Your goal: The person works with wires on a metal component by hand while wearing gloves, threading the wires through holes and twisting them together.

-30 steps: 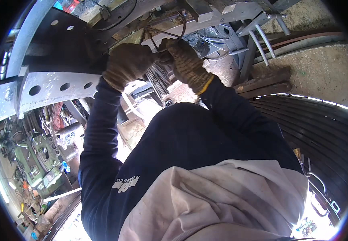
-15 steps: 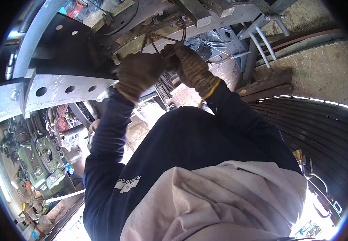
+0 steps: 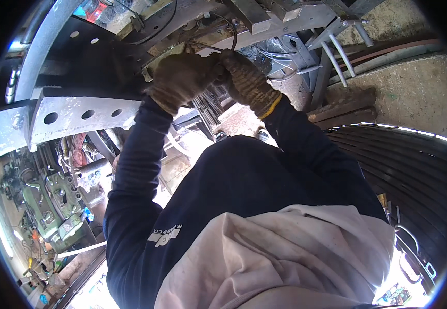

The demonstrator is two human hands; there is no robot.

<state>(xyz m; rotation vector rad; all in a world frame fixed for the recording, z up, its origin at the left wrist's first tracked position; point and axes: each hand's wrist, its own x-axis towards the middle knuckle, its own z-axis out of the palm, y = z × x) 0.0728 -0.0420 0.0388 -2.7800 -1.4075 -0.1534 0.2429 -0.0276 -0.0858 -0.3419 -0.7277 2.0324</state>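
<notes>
A thin dark cable is the thing being worked on; it is seen looping out above the two gloved hands, at the top middle of the view, close under a grey metal frame. It is judged to run down into the spot where the hands meet, though its end is hidden by the gloves.

The left hand, in a worn brown work glove, is curled nearly closed, its fingers wrapped round something that cannot be made out. The right hand, in a similar glove with a yellow cuff, is pressed against it, likewise clenched; whether it grips the cable itself or a small tool cannot be told. Both hands are touching, raised at arm's length, with dark blue sleeves running back toward the body.

The step in hand is judged to be a fixing or pulling of the cable at its anchoring point. A steady grip and a careful pull would be called for next, since the cable is bent tightly and the point of work is hidden from sight.

To the left, a pale perforated bracket with round holes is mounted on a dark panel. Below it a green machine is seen among clutter. A white printed mark is carried on the left sleeve. At the upper right, slanted grey rods are set beside a rough concrete surface.
</notes>
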